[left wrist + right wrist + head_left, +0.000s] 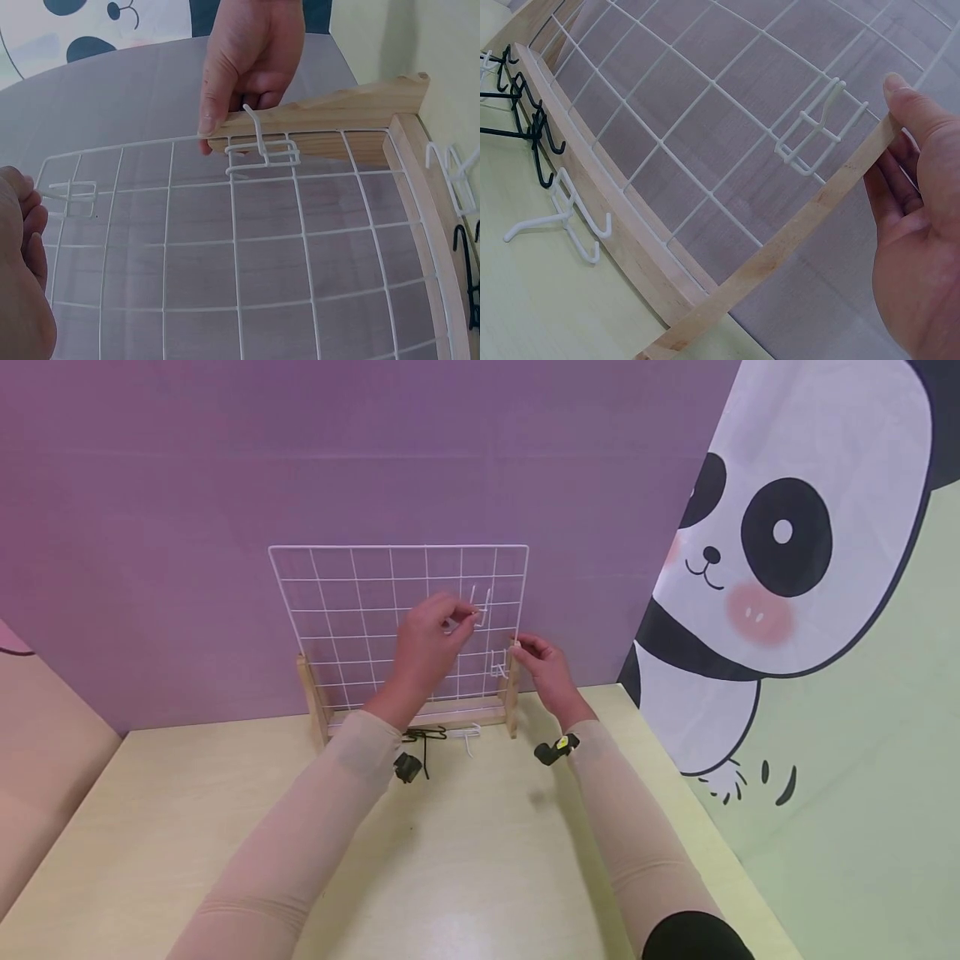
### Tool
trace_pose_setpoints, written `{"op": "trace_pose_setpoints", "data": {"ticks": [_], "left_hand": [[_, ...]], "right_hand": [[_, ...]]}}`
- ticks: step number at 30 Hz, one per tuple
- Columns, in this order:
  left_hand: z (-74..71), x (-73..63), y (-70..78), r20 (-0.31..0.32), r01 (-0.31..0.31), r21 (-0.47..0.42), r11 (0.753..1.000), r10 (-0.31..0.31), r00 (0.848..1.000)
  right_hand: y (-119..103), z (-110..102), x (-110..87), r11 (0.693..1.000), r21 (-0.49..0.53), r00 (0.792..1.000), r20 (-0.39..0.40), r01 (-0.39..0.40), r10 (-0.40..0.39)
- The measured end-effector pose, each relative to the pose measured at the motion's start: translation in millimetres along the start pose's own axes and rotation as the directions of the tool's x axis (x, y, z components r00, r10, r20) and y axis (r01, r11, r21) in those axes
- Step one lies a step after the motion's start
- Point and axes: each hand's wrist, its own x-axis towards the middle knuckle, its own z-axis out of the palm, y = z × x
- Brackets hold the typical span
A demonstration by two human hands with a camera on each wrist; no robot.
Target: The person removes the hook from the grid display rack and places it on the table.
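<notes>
A white wire grid (397,546) stands upright in a wooden stand (512,697). My left hand (429,635) is in front of its upper right part, where thumb and fingers pinch the prong of a white wire hook (81,199). That hook lies against the grid wires near the side edge. Lower down, a second white hook (821,131) hangs on the grid beside the stand's right upright. With thumb and fingers, my right hand (549,670) grips the top of this upright at the grid's edge, its thumb on the near side.
Black wire hooks (536,131) and a white hook (564,216) lie on the pale table (450,860) along the stand's front foot. Behind the grid hangs a purple backdrop (375,460). A panda picture (825,552) covers the wall at the right.
</notes>
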Motion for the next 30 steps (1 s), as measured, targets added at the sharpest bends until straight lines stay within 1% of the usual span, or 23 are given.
{"op": "trace_pose_setpoints", "data": {"ticks": [3, 5, 10, 16, 18, 25, 30], "left_hand": [[-3.4, -4.2, -1.8, 0.009, -0.016, 0.009, 1.0, 0.015, 1.0], [-4.9, -7.2, -2.9, 0.029, -0.013, 0.024, 1.0, 0.012, 0.999], [-7.9, -14.5, -4.9, 0.067, -0.031, 0.051, 0.998, 0.028, 0.997], [-11.0, -23.6, -9.7, 0.065, -0.085, 0.056, 0.995, 0.081, 0.995], [-12.6, -26.6, -11.5, 0.065, -0.091, 0.062, 0.994, 0.087, 0.994], [-19.4, -35.7, -13.6, 0.092, -0.043, 0.071, 0.997, 0.037, 0.995], [-23.8, -42.6, -14.7, 0.1, -0.052, 0.086, 0.995, 0.043, 0.994]], "right_hand": [[1, 0, 0.7, 1.0, 0.005, 1.0, 0.001, -0.001, 0.001], [1, -1, 1.2, 1.0, 0.006, 1.0, -0.002, -0.002, 0.002], [3, -2, 3.1, 1.0, 0.019, 1.0, -0.006, 0.003, -0.003], [4, -1, 3.5, 1.0, 0.014, 1.0, -0.003, 0.003, -0.002], [4, -2, 3.4, 1.0, 0.011, 1.0, -0.002, 0.003, -0.003], [4, -1, 2.7, 1.0, 0.004, 1.0, -0.009, 0.002, -0.002], [3, 0, 1.4, 1.0, 0.0, 1.0, -0.007, 0.0, 0.0]]}}
